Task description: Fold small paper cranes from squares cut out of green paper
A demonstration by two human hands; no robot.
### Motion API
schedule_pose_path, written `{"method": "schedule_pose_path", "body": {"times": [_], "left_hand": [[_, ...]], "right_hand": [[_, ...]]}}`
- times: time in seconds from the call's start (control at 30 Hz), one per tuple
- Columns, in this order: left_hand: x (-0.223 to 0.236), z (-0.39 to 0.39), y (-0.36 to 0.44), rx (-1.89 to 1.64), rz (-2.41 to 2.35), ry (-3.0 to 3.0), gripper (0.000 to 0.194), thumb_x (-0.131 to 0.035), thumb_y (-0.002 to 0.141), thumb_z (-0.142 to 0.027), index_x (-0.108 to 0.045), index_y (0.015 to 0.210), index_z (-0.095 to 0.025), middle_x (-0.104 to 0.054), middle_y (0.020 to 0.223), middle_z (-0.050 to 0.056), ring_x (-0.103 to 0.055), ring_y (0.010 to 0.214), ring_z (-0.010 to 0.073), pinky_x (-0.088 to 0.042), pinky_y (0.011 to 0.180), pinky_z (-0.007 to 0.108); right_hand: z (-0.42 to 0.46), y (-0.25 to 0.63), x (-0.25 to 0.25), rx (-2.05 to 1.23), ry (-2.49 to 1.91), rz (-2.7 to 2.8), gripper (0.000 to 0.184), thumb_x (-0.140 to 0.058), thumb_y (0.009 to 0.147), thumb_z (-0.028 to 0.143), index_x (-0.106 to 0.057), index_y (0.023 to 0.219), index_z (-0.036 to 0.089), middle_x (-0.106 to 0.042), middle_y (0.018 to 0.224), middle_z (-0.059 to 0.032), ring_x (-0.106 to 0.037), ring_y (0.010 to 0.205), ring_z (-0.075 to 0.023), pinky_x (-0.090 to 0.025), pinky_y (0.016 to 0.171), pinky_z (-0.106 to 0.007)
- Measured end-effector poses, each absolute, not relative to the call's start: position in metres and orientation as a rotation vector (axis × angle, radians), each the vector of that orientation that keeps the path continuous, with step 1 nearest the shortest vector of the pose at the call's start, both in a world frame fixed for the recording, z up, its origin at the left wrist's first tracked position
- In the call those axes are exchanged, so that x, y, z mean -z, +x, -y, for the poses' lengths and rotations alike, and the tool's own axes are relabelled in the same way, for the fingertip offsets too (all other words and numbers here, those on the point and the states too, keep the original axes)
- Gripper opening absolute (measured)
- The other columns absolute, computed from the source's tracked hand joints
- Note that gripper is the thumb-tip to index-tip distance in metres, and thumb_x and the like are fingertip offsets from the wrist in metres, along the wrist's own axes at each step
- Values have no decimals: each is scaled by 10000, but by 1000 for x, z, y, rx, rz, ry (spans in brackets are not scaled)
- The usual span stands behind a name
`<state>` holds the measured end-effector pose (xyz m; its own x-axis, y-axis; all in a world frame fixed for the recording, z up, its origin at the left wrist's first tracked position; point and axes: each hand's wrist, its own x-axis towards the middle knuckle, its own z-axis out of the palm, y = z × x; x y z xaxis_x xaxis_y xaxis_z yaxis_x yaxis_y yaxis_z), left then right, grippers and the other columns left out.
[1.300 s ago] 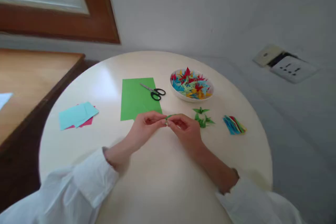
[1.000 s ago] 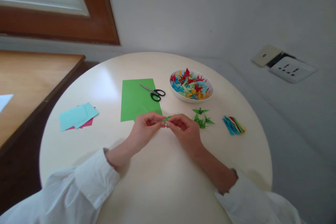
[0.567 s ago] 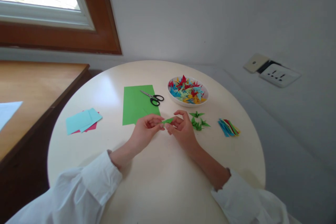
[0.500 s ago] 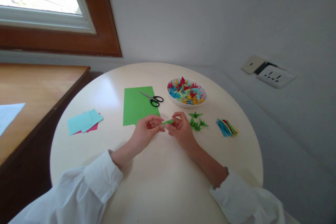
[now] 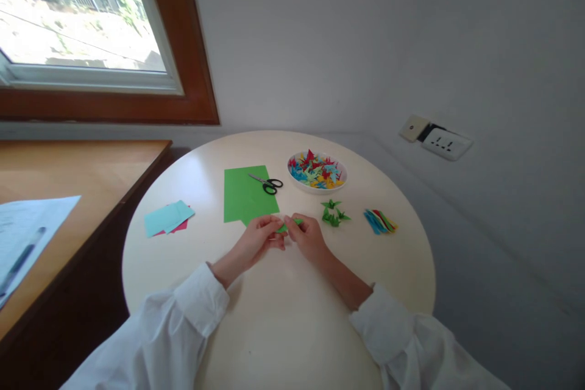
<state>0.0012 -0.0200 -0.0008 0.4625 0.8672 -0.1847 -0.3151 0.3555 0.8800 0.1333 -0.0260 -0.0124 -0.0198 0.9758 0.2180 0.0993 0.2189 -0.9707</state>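
Between my two hands is a small folded piece of green paper (image 5: 283,228), partly covered by my fingers. My left hand (image 5: 259,236) pinches its left side, and my right hand (image 5: 305,234) grips its right side with thumb and fingers. Just beyond my left hand lies a green paper sheet (image 5: 242,195), with black-handled scissors (image 5: 270,185) resting on its right part. Several green paper cranes (image 5: 335,216) sit close to the right of my right hand.
Behind the cranes stands a white bowl (image 5: 315,187) full of colourful paper cranes. Coloured paper strips (image 5: 380,222) lie at the right, light blue paper pieces (image 5: 168,218) over red ones at the left. Left of the round table (image 5: 283,317) is a wooden desk (image 5: 114,161) with papers and a pen.
The view has tilted up and back, showing more of the window and desk. My fingers have shifted on the green paper, the right hand turning more over it.
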Motion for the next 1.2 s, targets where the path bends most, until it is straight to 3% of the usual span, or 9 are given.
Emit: {"method": "schedule_pose_path", "body": {"times": [0.17, 0.4, 0.67, 0.87, 1.07, 1.2], "left_hand": [[6, 28, 2, -788, -735, 898, 401, -683, 646, -503, -512, 612, -141, -482, 475, -30, -409, 367, 61, -297, 374, 209], [3, 39, 4, -879, -745, 987, 448, -692, 642, -517, -452, 534, -154, -389, 417, -60, -287, 361, 30, -176, 380, 200], [6, 42, 2, -961, -734, 1037, 450, -721, 619, -495, -457, 516, -145, -368, 402, -66, -265, 372, 25, -158, 392, 205], [6, 45, 4, -988, -675, 1003, 450, -743, 588, -476, -437, 519, -152, -351, 391, -79, -247, 357, 15, -144, 384, 197], [5, 48, 3, -995, -641, 990, 429, -746, 593, -432, -439, 499, -148, -357, 382, -73, -257, 350, 13, -145, 375, 194], [5, 47, 3, -1009, -640, 1002, 426, -737, 617, -409, -434, 474, -146, -362, 371, -66, -273, 351, 18, -163, 376, 196]], "right_hand": [[32, 126, 13, -1035, -1065, 1293, 462, -601, 676, 534, -399, 433, 198, -364, 409, 69, -311, 420, -73, -239, 441, -240], [35, 119, 22, -1169, -1007, 1156, 446, -619, 675, 515, -382, 464, 202, -334, 398, 83, -258, 396, -59, -185, 415, -233], [38, 113, 25, -1431, -908, 1018, 441, -669, 600, 526, -420, 465, 189, -336, 368, 88, -247, 345, -39, -172, 381, -226], [42, 105, 25, -1430, -867, 876, 447, -714, 543, 500, -393, 480, 195, -304, 372, 107, -230, 350, -30, -167, 373, -213], [47, 100, 25, -1433, -835, 825, 410, -707, 551, 484, -419, 482, 201, -304, 358, 103, -271, 349, -50, -237, 377, -225], [47, 99, 24, -1388, -827, 810, 421, -723, 532, 481, -423, 469, 192, -335, 370, 97, -276, 364, -43, -207, 378, -214]]}}
